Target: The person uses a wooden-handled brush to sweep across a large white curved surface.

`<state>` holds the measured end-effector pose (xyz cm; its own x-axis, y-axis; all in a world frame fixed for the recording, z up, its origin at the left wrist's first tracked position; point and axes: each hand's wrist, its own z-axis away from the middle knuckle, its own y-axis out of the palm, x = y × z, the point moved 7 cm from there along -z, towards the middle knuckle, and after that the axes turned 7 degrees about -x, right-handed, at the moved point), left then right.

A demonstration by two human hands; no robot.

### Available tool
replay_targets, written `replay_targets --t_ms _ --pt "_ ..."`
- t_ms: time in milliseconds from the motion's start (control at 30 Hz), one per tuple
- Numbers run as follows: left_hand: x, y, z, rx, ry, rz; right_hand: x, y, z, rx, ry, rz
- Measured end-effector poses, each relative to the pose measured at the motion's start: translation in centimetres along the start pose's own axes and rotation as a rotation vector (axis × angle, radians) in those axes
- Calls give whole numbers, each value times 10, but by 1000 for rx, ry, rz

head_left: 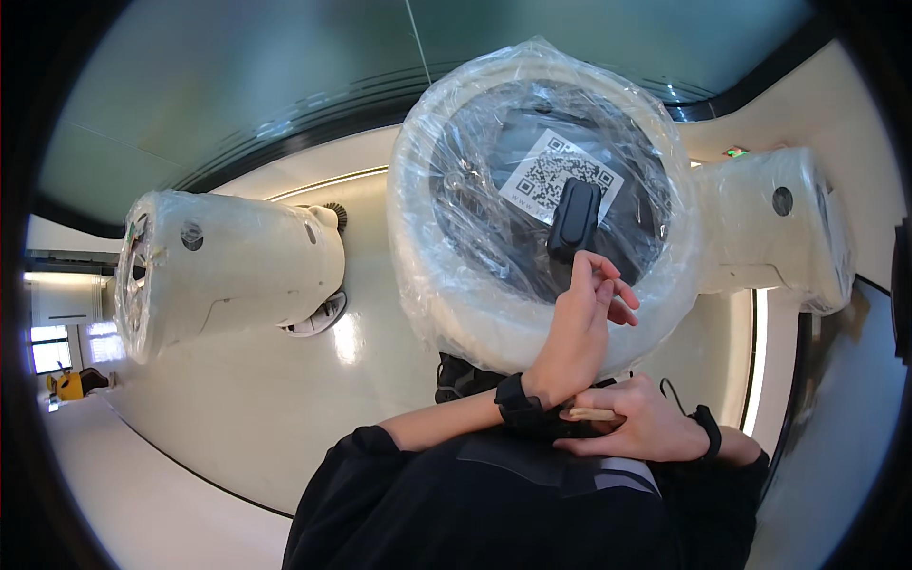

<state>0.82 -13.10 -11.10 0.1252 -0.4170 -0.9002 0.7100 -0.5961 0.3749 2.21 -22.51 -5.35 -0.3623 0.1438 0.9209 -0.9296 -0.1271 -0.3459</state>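
A cream machine (427,275) wrapped in clear plastic stands before me, with a dark round top (475,247) under the film. A printed code sheet (532,180) and a black oblong device (575,217) lie on that top. My left hand (584,323) is over the front rim just below the device, its fingers loosely bent and apart with nothing visibly in them; whether they touch the film, I cannot tell. My right hand (636,418) is lower, beside my left wrist, closed round a small flat tan object (594,415).
Similar plastic-wrapped cream machines stand at left (237,266) and right (755,228), the left one with round brushes at its base. A dark glass wall (237,85) runs behind them. A pale glossy floor (218,408) lies below. A small yellow-and-black object (68,385) is at far left.
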Motion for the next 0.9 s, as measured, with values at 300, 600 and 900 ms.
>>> replay_targets --t_ms 300,600,900 --pt "4 2 2 20 6 -5 -8 -5 -1 8 106 39" --pt "39 -12 -13 -31 -106 313 5 6 -11 -31 -107 273" --pt "53 2 1 130 -241 330 -2 21 -8 136 -155 106"
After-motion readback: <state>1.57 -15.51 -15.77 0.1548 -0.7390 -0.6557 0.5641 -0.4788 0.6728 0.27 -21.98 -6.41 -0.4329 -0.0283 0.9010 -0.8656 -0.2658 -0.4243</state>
